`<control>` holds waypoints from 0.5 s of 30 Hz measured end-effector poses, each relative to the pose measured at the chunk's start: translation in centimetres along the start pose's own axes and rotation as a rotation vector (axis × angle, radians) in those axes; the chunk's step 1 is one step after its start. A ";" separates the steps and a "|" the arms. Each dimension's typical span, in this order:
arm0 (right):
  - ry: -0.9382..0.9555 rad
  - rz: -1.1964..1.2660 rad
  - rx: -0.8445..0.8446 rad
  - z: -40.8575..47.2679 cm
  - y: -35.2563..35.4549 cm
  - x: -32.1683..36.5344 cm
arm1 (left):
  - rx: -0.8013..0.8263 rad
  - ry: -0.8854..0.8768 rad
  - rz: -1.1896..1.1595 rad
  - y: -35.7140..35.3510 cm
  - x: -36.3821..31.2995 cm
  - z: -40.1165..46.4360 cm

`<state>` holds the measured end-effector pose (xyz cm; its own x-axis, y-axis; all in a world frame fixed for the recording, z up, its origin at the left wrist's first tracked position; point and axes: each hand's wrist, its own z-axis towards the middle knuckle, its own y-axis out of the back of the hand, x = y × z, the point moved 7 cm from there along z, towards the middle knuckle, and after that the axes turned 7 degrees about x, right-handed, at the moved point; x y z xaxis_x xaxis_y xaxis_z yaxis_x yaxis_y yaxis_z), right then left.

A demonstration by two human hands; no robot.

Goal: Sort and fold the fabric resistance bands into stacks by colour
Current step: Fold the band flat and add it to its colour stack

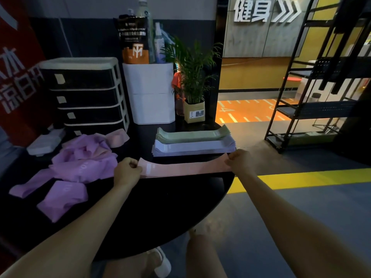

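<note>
Left hand [127, 171] and right hand [239, 161] each pinch one end of flat pink fabric band [185, 167], stretched flat on round black table [160, 213]. Beyond it: white stack [192, 147], green stack [192, 134]. Left: unsorted purple band heap [80, 161].

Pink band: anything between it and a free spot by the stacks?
Nothing visible. Both hands, left and right, pinch the pink band flat just in front of the white stack; the green stack lies behind that.
</note>
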<state>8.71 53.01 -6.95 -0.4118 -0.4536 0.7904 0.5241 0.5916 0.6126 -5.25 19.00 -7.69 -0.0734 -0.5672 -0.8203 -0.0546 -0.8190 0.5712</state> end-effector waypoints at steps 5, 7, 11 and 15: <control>0.053 -0.023 -0.052 -0.2 -0.4 -0.7 | 0.003 -0.015 -0.009 -0.3 0.6 -0.1; 0.064 -0.032 -0.076 -0.3 -0.4 -0.8 | -0.010 -0.028 -0.023 -0.2 0.9 -0.3; 0.148 -0.126 -0.149 -0.8 -0.5 0.1 | -0.036 -0.077 -0.060 -0.2 1.1 -0.7; 0.290 -0.142 -0.054 -2.1 -2.9 3.2 | -0.068 -0.136 -0.063 -0.2 1.2 -0.9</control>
<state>7.43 48.37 -6.19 -0.2587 -0.7046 0.6608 0.5188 0.4757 0.7103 -4.47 18.41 -8.76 -0.2060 -0.5011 -0.8405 0.0037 -0.8593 0.5115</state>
